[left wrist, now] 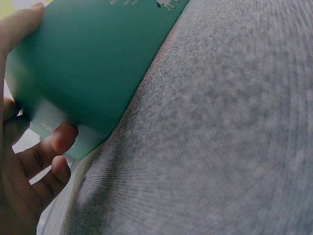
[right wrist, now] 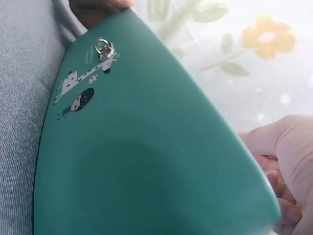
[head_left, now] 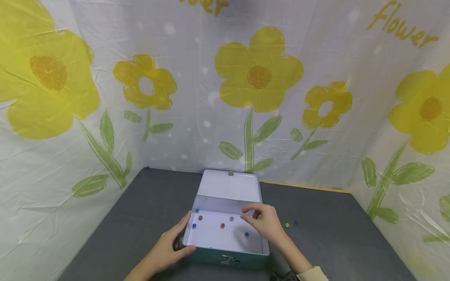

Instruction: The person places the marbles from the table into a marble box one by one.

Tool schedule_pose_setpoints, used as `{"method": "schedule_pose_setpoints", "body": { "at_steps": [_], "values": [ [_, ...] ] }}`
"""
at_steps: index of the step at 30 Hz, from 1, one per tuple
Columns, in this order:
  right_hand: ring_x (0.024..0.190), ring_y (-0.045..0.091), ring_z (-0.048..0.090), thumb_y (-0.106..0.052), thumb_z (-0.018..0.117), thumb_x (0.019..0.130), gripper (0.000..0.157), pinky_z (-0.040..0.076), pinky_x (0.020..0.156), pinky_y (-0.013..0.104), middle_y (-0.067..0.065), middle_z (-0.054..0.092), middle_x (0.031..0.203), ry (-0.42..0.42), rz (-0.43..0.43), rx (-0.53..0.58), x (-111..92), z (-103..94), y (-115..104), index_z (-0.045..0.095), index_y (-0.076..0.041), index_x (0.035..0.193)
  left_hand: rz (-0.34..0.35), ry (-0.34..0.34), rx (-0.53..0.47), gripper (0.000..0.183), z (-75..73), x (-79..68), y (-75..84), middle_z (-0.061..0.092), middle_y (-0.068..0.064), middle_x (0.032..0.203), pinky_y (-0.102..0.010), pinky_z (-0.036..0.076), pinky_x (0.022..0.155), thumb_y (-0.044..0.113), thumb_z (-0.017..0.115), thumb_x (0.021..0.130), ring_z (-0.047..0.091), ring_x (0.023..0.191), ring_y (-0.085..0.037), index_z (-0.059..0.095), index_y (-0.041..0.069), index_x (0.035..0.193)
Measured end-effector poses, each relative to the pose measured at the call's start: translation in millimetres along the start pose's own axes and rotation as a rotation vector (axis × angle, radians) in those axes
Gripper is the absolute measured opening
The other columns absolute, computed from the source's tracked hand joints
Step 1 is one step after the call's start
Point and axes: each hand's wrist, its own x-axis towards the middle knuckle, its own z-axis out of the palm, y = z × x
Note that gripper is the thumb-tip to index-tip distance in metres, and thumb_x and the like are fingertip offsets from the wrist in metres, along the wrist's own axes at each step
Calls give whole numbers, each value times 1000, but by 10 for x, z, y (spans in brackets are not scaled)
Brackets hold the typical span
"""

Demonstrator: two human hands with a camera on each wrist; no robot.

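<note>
A teal tin box (head_left: 205, 253) with a white inside stands with its lid (head_left: 230, 185) folded back. Scattered on its floor lie several small round pieces, among them a red one (head_left: 222, 225), a pale green one (head_left: 231, 219) and a dark blue one (head_left: 247, 234). My left hand (head_left: 168, 244) holds the box at its front left corner, thumb on the front rim and fingers along the left wall. Over the right part of the box hovers my right hand (head_left: 263, 220), thumb and forefinger bent towards each other with a gap and nothing visible between them.
On the dark grey table (head_left: 330, 249), right of the box, lie a yellow-green piece (head_left: 287, 225) and a dark blue piece (head_left: 295, 223). A metal clasp (head_left: 226, 257) sits on the box's front. A flower-print curtain (head_left: 190, 128) hangs behind the table and at its sides.
</note>
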Motion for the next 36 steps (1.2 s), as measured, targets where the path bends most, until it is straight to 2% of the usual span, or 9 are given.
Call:
{"method": "schedule_pose_setpoints", "body": {
  "at_steps": [5, 8, 11, 19, 24, 29, 36],
  "values": [
    [52, 3, 48, -6, 88, 85, 13, 34, 45, 21, -7, 69, 70, 38, 41, 17, -44, -72, 39, 84, -12, 96, 16, 4, 8, 95, -2, -4, -8, 53, -21, 149, -22, 45, 61, 27, 86, 90, 47, 69, 0, 33, 11, 167],
    [53, 3, 49, -5, 89, 85, 13, 35, 46, 21, -4, 69, 68, 59, 51, 31, -61, -111, 51, 84, -11, 96, 0, 5, 15, 95, -13, 3, -12, 51, -22, 154, -22, 45, 61, 28, 85, 90, 47, 70, 0, 33, 13, 168],
    [53, 4, 49, -5, 89, 84, 14, 35, 47, 21, -3, 68, 67, 76, 50, 31, -81, -150, 62, 84, -10, 96, -24, 5, 22, 96, -20, 10, -20, 52, -19, 152, -22, 45, 62, 29, 86, 90, 47, 70, 0, 32, 15, 168],
    [53, 3, 43, -5, 89, 83, 15, 35, 47, 22, -7, 57, 61, 118, 42, -12, -197, -287, 122, 83, -9, 97, -18, 2, 14, 95, 0, 6, -40, 55, -18, 145, -22, 45, 60, 30, 86, 90, 47, 69, -1, 33, 14, 168],
    [53, 2, 42, -5, 90, 83, 16, 35, 47, 22, -8, 57, 62, 163, 61, -16, -291, -372, 211, 83, -13, 95, -38, 0, 18, 94, 8, 2, -43, 55, -15, 145, -22, 45, 61, 30, 86, 90, 46, 69, -1, 34, 16, 168],
    [53, 2, 44, -5, 90, 82, 17, 36, 46, 22, -9, 62, 65, 206, 61, -11, -381, -458, 302, 83, -13, 96, -24, 4, 17, 94, 5, -4, -45, 55, -17, 146, -22, 45, 61, 28, 86, 90, 46, 69, -1, 34, 13, 167],
    [54, 2, 47, -2, 90, 81, 18, 35, 45, 19, -4, 75, 80, 269, 34, -27, -443, -530, 414, 83, -10, 96, -40, -4, 23, 94, 11, 2, -44, 54, -16, 148, -22, 45, 62, 27, 85, 91, 46, 69, -1, 33, 15, 168]
  ]
}}
